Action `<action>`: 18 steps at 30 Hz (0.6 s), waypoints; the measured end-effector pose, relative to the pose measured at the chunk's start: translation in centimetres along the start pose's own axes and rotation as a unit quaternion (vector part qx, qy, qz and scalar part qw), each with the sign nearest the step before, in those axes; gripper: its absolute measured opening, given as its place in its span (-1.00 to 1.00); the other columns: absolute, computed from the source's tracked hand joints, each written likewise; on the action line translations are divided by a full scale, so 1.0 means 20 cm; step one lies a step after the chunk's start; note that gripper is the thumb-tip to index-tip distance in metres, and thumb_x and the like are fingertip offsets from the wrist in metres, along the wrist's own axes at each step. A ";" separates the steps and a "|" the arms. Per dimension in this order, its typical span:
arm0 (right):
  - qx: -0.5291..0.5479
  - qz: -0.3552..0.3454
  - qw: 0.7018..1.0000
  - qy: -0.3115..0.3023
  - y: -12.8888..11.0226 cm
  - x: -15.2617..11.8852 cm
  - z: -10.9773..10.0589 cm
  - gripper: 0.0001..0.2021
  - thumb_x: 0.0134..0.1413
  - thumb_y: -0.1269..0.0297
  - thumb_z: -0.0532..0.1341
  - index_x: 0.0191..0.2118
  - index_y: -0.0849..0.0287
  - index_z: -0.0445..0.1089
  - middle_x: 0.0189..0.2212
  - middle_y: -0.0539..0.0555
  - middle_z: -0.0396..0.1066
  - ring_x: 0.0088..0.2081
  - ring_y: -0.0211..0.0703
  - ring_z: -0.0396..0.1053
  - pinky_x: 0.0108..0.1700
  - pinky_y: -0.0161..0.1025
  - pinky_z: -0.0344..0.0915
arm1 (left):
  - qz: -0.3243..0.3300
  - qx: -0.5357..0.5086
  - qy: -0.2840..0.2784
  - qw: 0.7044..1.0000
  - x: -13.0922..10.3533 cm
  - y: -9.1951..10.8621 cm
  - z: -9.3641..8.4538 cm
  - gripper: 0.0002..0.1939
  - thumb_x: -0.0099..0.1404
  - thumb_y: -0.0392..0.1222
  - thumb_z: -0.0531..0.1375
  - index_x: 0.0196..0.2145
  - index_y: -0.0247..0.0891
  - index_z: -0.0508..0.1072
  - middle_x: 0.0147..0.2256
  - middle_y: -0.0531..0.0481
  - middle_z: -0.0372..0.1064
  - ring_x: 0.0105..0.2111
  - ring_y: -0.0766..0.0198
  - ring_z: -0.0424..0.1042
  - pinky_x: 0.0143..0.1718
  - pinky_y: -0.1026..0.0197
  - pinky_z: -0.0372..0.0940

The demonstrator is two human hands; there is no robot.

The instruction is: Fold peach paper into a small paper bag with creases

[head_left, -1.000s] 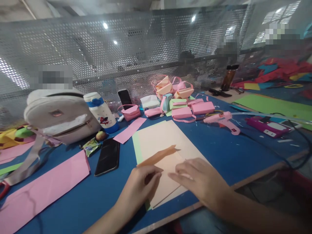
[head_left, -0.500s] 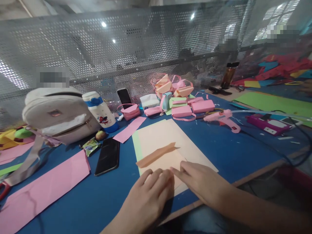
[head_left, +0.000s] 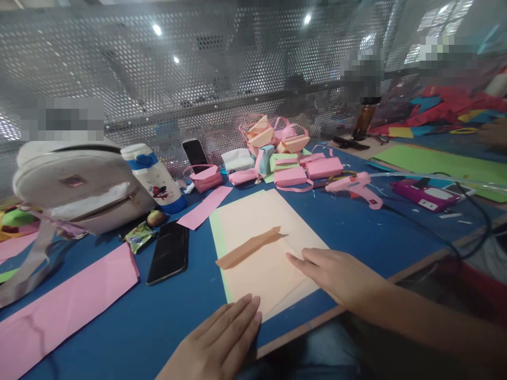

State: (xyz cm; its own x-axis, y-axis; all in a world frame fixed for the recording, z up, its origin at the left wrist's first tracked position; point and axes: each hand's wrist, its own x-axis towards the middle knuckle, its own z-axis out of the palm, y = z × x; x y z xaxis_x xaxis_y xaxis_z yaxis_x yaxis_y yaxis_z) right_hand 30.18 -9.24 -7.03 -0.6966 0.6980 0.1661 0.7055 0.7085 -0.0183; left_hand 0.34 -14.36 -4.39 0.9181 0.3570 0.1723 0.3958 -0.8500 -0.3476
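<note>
A peach paper sheet [head_left: 257, 279] lies in front of me, its far edge folded up into a darker, raised flap [head_left: 249, 247]. Under it are a larger cream sheet [head_left: 249, 211] and a light green sheet [head_left: 217, 227] showing along the left side. My left hand [head_left: 225, 332] rests flat at the peach sheet's near corner, fingers stretched out together. On the sheet's right side lies my right hand [head_left: 332, 272], one digit stretched toward the flap and touching the paper. Its other fingers are partly hidden.
Left are pink paper [head_left: 79, 306], a dark phone [head_left: 168, 253], a bottle [head_left: 154, 179] and a backpack [head_left: 79, 184]. Several small paper bags [head_left: 291, 177] sit at the back. A pink glue gun [head_left: 356, 187], its cord and a purple power strip [head_left: 425, 194] are right.
My left hand has moved back toward me and flattened, its fingers straightening. My right hand has shifted slightly right and up along the paper. More of the peach sheet now shows.
</note>
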 end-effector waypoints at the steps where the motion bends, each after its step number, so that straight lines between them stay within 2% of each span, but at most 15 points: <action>1: -0.009 0.000 1.000 -0.005 0.00 0.00 0.00 -0.39 -0.02 0.66 0.01 0.20 0.27 0.27 -0.31 0.13 0.44 -0.32 -0.13 0.38 -0.33 -0.27 0.26 | 0.002 0.004 0.001 1.000 -0.01 -0.01 -0.01 -0.50 0.55 -0.16 -0.22 0.21 -0.38 0.32 0.18 -0.11 0.32 0.13 0.16 0.40 -0.04 0.22 0.45; 4: -0.024 0.001 1.000 -0.010 -0.01 0.00 0.00 -0.39 -0.02 0.68 0.03 0.20 0.31 0.27 -0.31 0.13 0.44 -0.33 -0.13 0.39 -0.32 -0.26 0.26 | 0.000 -0.003 -0.006 1.000 -0.06 -0.02 0.00 -0.53 0.53 -0.21 -0.19 0.25 -0.30 0.28 0.19 -0.05 0.30 0.14 0.20 0.39 -0.04 0.23 0.45; 7: -0.050 -0.005 0.999 0.016 -0.02 0.00 0.01 -0.43 0.00 0.70 0.03 0.17 0.31 0.30 -0.30 0.13 0.45 -0.31 -0.14 0.39 -0.32 -0.26 0.25 | -0.017 -0.027 -0.018 0.999 -0.08 -0.03 0.02 -0.54 0.51 -0.25 -0.14 0.28 -0.24 0.24 0.25 -0.03 0.22 0.18 0.18 0.34 0.04 0.15 0.42; 11: -0.082 -0.052 0.990 0.100 -0.03 0.00 0.01 -0.54 0.12 0.67 0.02 0.07 0.20 0.39 -0.41 0.05 0.41 -0.41 -0.15 0.33 -0.41 -0.24 0.13 | -0.039 -0.062 0.002 0.997 -0.06 -0.03 0.02 -0.67 0.46 -0.24 0.09 0.14 -0.17 0.41 0.19 0.01 0.34 0.14 0.18 0.40 0.11 0.13 0.37; 13: -0.061 -0.086 0.987 0.121 -0.02 -0.02 0.00 -0.60 0.18 0.61 0.04 0.03 0.12 0.43 -0.47 0.01 0.35 -0.46 -0.17 0.26 -0.45 -0.24 0.05 | -0.038 -0.069 0.011 0.997 -0.03 -0.04 0.00 -0.72 0.46 -0.21 0.11 0.07 -0.19 0.47 0.12 -0.01 0.42 0.07 0.17 0.46 0.07 0.16 0.41; 15: -0.025 -0.088 0.990 0.110 0.00 -0.05 -0.01 -0.62 0.18 0.54 0.08 0.03 0.07 0.43 -0.46 0.00 0.34 -0.47 -0.18 0.24 -0.45 -0.24 0.03 | -0.025 -0.066 0.017 0.997 -0.01 -0.05 -0.01 -0.72 0.48 -0.21 0.06 0.04 -0.23 0.49 0.08 -0.05 0.47 0.02 0.15 0.50 -0.01 0.16 0.45; 18: 0.014 -0.038 0.996 0.080 0.05 -0.11 -0.03 -0.56 0.13 0.54 0.09 0.08 0.03 0.42 -0.41 0.02 0.34 -0.42 -0.17 0.27 -0.42 -0.27 0.10 | -0.012 -0.072 0.018 0.997 0.00 -0.06 -0.01 -0.68 0.51 -0.25 -0.02 0.04 -0.27 0.48 0.05 -0.08 0.48 -0.01 0.13 0.52 -0.06 0.16 0.48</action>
State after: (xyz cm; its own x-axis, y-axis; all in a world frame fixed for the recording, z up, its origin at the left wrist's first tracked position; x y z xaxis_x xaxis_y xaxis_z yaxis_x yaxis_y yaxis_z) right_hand 32.47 -10.03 -6.83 -0.7162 0.6182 0.3238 0.6461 0.7627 -0.0271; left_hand -0.19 -13.40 -3.77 0.9056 0.3670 0.2124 0.4088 -0.8887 -0.2076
